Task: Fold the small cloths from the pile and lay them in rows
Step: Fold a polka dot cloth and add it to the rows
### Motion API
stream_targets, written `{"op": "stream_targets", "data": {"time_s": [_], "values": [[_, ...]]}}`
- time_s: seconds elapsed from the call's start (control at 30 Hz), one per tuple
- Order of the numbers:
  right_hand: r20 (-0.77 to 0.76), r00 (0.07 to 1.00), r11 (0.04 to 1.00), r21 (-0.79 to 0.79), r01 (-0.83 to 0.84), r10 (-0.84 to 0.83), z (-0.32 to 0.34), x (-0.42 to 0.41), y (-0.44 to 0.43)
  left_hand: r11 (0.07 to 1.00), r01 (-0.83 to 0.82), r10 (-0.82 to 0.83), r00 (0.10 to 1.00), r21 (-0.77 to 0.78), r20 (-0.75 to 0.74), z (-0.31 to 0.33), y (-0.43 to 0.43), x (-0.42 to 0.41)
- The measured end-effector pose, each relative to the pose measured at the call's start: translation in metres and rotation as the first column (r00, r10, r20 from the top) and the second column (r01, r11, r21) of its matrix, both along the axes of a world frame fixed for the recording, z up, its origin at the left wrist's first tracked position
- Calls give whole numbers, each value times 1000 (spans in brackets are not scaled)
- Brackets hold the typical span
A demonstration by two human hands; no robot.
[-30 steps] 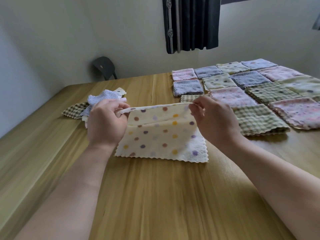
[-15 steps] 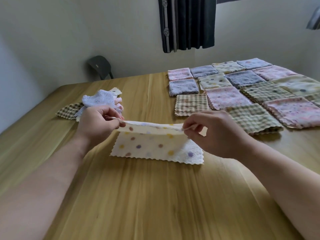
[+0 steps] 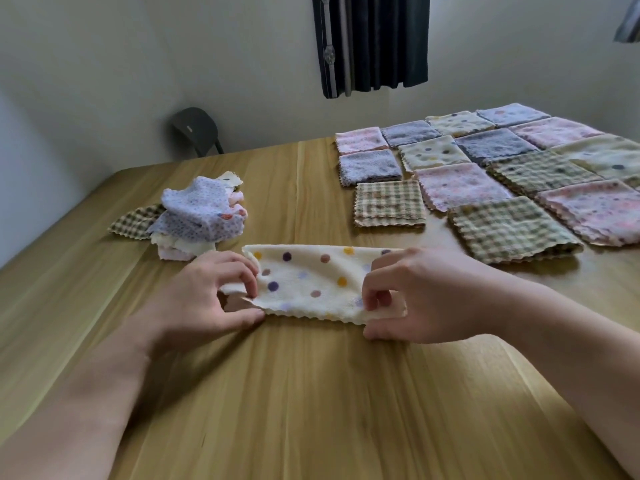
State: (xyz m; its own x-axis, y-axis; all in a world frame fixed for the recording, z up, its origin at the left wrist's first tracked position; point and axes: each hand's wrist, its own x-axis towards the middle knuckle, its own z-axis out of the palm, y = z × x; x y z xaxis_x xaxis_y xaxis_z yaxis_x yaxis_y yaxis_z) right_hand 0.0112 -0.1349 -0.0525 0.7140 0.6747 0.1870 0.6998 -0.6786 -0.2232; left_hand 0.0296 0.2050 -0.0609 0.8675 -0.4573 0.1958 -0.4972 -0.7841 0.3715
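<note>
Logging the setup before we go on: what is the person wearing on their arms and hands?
The left hand and right hand are bare: no gloves, rings, watch or bands visible. No sleeves show anywhere up to the frame edge.

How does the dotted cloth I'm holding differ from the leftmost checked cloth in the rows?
The dotted cloth is cream; the checked cloth is greenish plaid. The dotted cloth is a long strip pinched by left hand and right hand; the checked cloth lies square, untouched. Both have zigzag edges.
</note>
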Motion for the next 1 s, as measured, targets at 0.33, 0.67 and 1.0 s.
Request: {"op": "stream_targets", "data": {"time_s": [0.33, 0.67, 1.0], "values": [[152, 984, 996, 23, 87, -89, -1, 2, 9, 986, -1, -55, 943, 168, 329, 3, -6, -4], [160, 931, 911, 312, 267, -328, -11, 14, 21, 982, -128, 68, 927, 139, 369, -13, -22, 4], [-164, 939, 861, 376, 343, -302, -15, 25, 14, 839, -170, 316, 926, -517, 208, -2, -16, -2]]}}
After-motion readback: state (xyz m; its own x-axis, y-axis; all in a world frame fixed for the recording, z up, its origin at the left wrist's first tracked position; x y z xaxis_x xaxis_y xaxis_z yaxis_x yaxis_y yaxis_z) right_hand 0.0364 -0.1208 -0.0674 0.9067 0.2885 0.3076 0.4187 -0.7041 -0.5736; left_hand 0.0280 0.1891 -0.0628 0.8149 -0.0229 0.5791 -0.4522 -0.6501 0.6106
